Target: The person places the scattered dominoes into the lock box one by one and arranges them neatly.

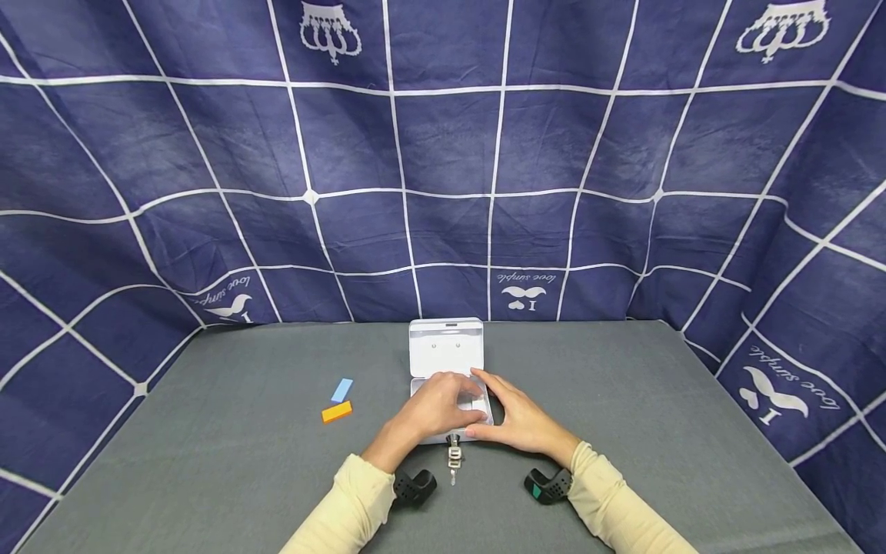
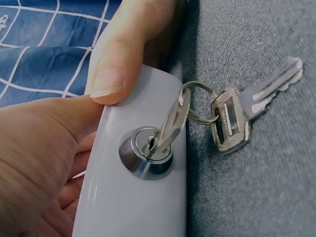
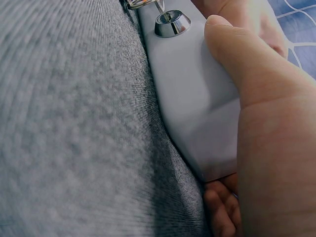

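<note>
A white metal cash box (image 1: 443, 355) stands at the far middle of the table, its lid raised. My left hand (image 1: 434, 405) reaches over the left side, fingers bent down into the box. What lies between those fingers is hidden; a whitish patch shows beside them. Around the right side, my right hand (image 1: 526, 422) grips the box, thumb at the front rim and fingers towards the back. A round lock (image 2: 147, 153) sits in the front wall with one key (image 2: 174, 118) in it. From its ring a second key (image 2: 232, 118) hangs over the cloth.
Left of the box lie a blue block (image 1: 342, 390) and an orange block (image 1: 337, 412) on the grey tabletop (image 1: 242, 462). Behind the table hangs a blue curtain (image 1: 450, 231) with white lines. Black wrist straps (image 1: 550, 486) sit below both hands.
</note>
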`<action>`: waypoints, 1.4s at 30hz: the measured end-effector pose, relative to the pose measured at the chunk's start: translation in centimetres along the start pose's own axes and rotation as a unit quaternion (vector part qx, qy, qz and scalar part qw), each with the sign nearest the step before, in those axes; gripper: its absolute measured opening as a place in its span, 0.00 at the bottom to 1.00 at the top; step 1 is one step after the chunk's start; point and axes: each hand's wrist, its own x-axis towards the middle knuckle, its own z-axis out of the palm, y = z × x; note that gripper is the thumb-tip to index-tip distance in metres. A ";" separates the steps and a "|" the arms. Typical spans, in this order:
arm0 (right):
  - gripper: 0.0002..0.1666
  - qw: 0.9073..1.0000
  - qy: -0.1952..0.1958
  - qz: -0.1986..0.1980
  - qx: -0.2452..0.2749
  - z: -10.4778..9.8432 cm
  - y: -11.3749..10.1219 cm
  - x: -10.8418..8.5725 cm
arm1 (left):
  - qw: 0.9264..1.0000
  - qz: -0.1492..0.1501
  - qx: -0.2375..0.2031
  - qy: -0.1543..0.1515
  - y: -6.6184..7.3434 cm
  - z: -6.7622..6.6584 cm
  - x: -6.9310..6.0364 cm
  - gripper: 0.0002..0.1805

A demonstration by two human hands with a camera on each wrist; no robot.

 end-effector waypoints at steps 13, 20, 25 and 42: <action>0.57 1.000 -0.001 -0.009 -0.002 -0.2 -0.2 0.0 | 0.999 0.006 -0.026 0.046 0.1 -1.9 -1.1 0.15; 0.57 1.000 -0.001 -0.006 -0.003 -0.2 -0.3 0.1 | 0.998 0.007 -0.033 0.062 0.0 -2.7 -1.7 0.16; 0.58 1.000 -0.002 -0.004 -0.007 -0.1 -0.1 0.0 | 0.997 0.003 -0.045 0.064 0.0 -3.2 -1.9 0.17; 0.59 1.000 -0.005 0.002 -0.006 0.0 -0.1 0.0 | 0.997 -0.031 -0.065 0.034 -1.1 -6.0 -3.1 0.19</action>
